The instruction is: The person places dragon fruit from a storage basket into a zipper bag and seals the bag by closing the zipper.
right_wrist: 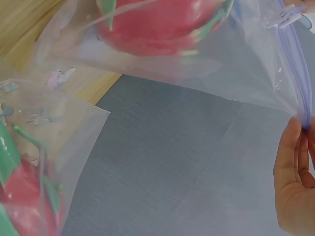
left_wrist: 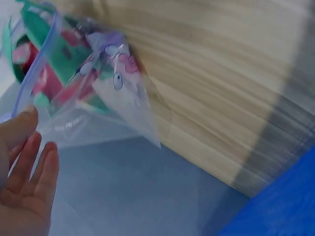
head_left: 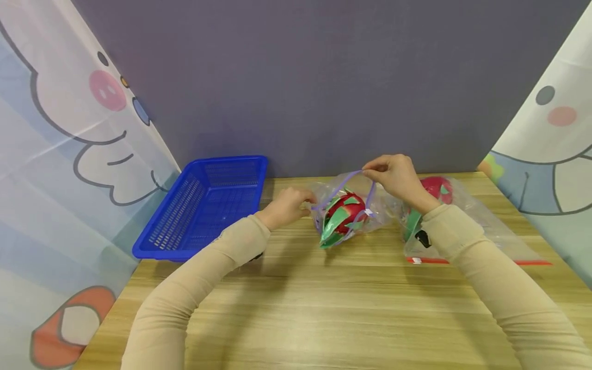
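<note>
A clear zip bag (head_left: 381,211) with a purple zip edge stands on the table, its mouth spread apart. Inside it lies a red dragon fruit (head_left: 351,209) with green scales, probably a model. My left hand (head_left: 287,206) pinches the left end of the purple edge; in the left wrist view its thumb lies on the rim and the other fingers are fairly straight. My right hand (head_left: 396,177) pinches the upper right corner of the same edge between thumb and fingertips. The white slider (head_left: 368,211) sits on the near side of the rim.
A blue plastic basket (head_left: 217,205) stands at the left. Partly behind my right forearm lies a second bag (head_left: 485,226) with a red zip, holding another dragon fruit (head_left: 437,187). A grey panel (head_left: 314,92) rises behind the wooden table (head_left: 300,308).
</note>
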`<state>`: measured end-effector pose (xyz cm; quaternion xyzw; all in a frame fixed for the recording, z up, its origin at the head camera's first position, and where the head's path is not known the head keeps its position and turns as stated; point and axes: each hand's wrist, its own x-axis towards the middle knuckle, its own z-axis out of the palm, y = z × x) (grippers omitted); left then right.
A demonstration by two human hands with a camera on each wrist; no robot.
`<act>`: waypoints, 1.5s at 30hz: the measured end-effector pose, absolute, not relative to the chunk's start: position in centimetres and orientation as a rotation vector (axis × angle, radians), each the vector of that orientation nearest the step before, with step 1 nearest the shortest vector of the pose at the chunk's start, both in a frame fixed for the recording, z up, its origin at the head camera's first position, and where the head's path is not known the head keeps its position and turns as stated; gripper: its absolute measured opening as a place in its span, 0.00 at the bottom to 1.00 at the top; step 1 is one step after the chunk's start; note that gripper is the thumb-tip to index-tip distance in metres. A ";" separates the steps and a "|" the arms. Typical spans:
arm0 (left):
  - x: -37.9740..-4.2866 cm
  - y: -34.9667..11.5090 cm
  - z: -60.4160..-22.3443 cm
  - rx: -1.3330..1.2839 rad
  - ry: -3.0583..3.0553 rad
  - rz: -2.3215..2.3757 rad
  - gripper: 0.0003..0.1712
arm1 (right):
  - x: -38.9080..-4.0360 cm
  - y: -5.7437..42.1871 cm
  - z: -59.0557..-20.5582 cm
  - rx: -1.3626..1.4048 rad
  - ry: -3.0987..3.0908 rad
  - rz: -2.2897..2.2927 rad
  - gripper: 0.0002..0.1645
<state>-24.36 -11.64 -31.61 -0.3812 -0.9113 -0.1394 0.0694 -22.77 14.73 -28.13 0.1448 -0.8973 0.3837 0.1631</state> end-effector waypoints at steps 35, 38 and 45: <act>-23.4 -11.2 -32.2 -0.806 -2.472 -1.252 0.05 | -21.4 16.2 -29.6 0.359 -2.583 1.176 0.15; -23.3 -11.3 -32.2 -0.793 -2.480 -1.283 0.05 | -20.7 16.3 -29.9 0.374 -2.556 1.185 0.17; -23.3 -11.6 -32.1 -0.782 -2.488 -1.322 0.04 | -18.5 16.4 -31.7 0.409 -2.379 1.208 0.14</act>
